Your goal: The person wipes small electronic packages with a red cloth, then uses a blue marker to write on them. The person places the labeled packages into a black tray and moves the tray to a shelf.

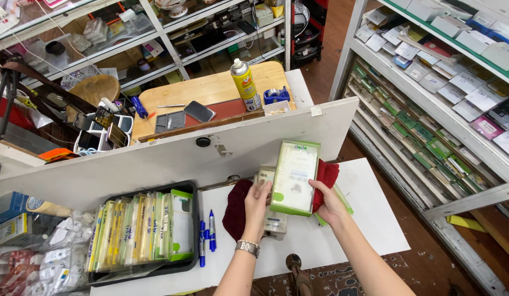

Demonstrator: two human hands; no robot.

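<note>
A white tabletop [369, 219] fills the lower centre of the frame, its bare right part ending at a clean edge. At lower left a black plastic tray [192, 230] holds upright packets. At centre, the flat green-edged card package [294, 176], long axis near vertical, is gripped between left hand [256, 201] and right hand [330, 201] over a dark red cloth [236, 205].

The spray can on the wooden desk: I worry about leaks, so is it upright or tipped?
Upright: the spray can stands on its base on the wooden desk, white cap uppermost.
</note>
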